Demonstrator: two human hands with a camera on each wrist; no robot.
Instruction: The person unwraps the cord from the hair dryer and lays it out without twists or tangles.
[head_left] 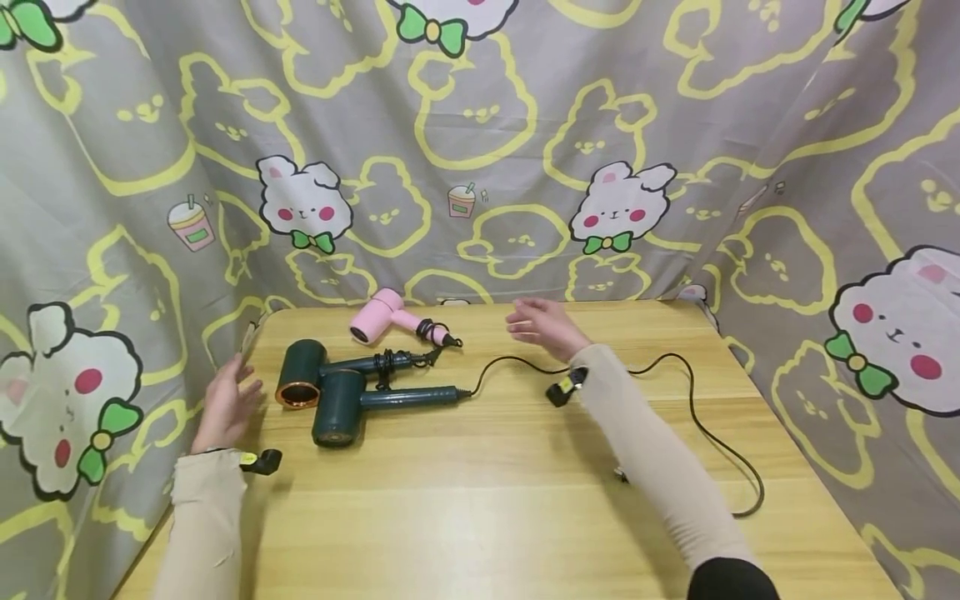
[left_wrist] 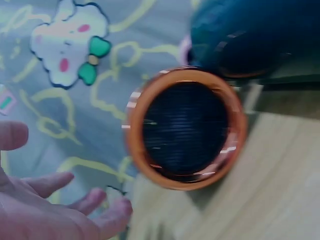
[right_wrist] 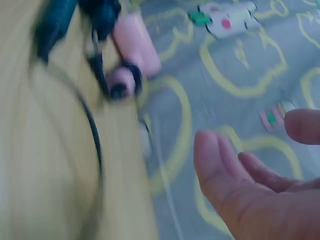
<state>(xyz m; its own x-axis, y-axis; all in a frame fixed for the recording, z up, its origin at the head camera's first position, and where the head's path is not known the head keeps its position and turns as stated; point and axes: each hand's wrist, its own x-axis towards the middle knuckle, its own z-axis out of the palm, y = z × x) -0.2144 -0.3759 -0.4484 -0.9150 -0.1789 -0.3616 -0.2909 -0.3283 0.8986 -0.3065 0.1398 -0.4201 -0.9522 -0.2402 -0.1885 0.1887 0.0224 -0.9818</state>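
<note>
Three hair dryers lie toward the left and back of the wooden table. The nearest is a dark green hair dryer (head_left: 340, 412), its handle pointing right and its black cord (head_left: 697, 417) trailing loose across the table. Just behind it lies a second green hair dryer (head_left: 303, 363) with a copper-coloured ring (left_wrist: 235, 130), its cord bundled at the handle. Farthest back is a pink hair dryer (head_left: 378, 315), also with a wrapped cord. My left hand (head_left: 227, 404) is held beside the copper-ringed one, fingers apart and holding nothing. Above the loose cord, my right hand (head_left: 549, 325) is raised with nothing in it.
A wooden tabletop (head_left: 450, 517) spans the front. Patterned curtains (head_left: 480, 125) stand close around its back and sides. The plug end of the loose cord (head_left: 621, 475) shows partly beside my right forearm. Small black cameras (head_left: 262, 461) are strapped to both wrists.
</note>
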